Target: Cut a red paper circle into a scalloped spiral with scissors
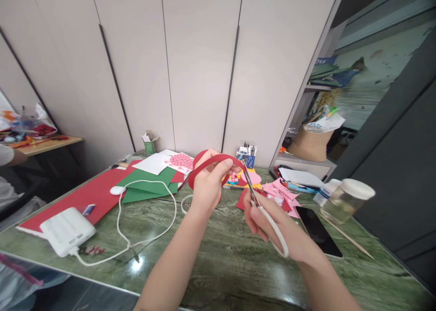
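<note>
My left hand is closed on a piece of red paper, holding it up above the table with thumb and fingers. A narrow red band of it curves over to the right. My right hand grips a pair of scissors with white handles, the metal blades pointing up and left. The blade tips meet the right end of the red band; whether they are parted there I cannot tell. Behind the hands lie pink paper scraps, a red sheet and small coloured pieces.
A white power bank with a looping cable sits at left on red paper, near green sheets. At right are a phone, a wooden stick and a lidded jar. Cabinet doors stand behind the table.
</note>
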A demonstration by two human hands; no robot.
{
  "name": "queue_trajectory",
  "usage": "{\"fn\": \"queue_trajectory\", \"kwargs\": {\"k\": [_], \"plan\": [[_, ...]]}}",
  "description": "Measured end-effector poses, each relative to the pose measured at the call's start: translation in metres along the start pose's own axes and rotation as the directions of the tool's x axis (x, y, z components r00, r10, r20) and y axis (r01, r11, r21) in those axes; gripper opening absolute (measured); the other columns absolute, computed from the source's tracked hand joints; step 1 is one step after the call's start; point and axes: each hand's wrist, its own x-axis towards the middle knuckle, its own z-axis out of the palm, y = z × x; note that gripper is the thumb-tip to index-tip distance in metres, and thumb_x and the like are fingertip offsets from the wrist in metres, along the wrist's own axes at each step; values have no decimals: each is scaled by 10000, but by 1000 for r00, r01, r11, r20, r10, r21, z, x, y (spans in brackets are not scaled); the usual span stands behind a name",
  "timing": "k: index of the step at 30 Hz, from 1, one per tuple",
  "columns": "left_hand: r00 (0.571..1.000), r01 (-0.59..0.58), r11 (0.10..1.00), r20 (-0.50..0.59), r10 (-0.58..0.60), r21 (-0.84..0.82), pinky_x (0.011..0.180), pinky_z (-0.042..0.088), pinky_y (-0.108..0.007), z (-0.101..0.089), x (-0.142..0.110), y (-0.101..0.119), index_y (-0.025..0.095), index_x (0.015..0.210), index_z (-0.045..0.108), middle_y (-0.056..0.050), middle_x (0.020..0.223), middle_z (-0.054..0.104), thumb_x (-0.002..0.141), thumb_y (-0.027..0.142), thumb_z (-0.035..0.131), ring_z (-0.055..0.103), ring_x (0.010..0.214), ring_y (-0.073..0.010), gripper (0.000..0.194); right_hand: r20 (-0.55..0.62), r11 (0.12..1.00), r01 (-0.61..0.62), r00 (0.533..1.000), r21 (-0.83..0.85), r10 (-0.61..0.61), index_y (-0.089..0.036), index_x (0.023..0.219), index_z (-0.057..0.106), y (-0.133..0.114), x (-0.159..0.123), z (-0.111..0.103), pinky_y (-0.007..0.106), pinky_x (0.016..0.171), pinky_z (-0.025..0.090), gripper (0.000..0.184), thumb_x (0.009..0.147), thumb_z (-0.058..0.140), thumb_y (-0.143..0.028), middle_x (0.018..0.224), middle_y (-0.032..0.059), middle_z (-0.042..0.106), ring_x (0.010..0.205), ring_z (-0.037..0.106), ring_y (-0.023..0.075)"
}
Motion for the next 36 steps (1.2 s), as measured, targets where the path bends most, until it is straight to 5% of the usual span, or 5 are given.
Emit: {"fn": "queue_trajectory", "kwargs": {"k": [9, 20, 26, 36], "plan": [[999, -11, 1000, 45, 10, 22, 607, 494, -203, -1, 0, -1, 174, 675, 561, 29, 590, 639, 766, 150, 673, 634, 580, -92, 146, 50, 999, -13, 999, 44, 11, -228, 856, 408, -2, -5, -4, 219, 445, 295, 415, 989, 332, -614, 653, -54, 480, 471, 362, 96], [993, -9, 990, 119, -7, 139, 656, 516, -258, -2, -1, -1, 172, 717, 619, -8, 660, 678, 756, 222, 748, 646, 642, -133, 144, -121, 974, -56, 992, -218, 30, -238, 833, 422, -5, -4, -5, 257, 504, 304, 410, 978, 359, -617, 695, -36, 421, 578, 356, 144], [997, -70, 996, 42, 67, 61, 690, 527, -234, 2, -2, -7, 166, 737, 609, 14, 656, 670, 763, 178, 745, 653, 654, -109, 138, 0, 998, -18, 1000, -56, 18, -235, 854, 392, -6, -3, -6, 257, 491, 298, 416, 986, 324, -623, 662, -55, 428, 525, 350, 123], [993, -114, 993, -36, 115, 39, 677, 527, -215, 8, -6, -11, 173, 726, 561, 33, 664, 660, 749, 155, 741, 658, 653, -96, 182, -19, 999, 14, 1000, 47, -14, -234, 843, 388, -2, -3, 0, 248, 467, 277, 386, 1003, 344, -583, 648, -66, 398, 514, 313, 114]]}}
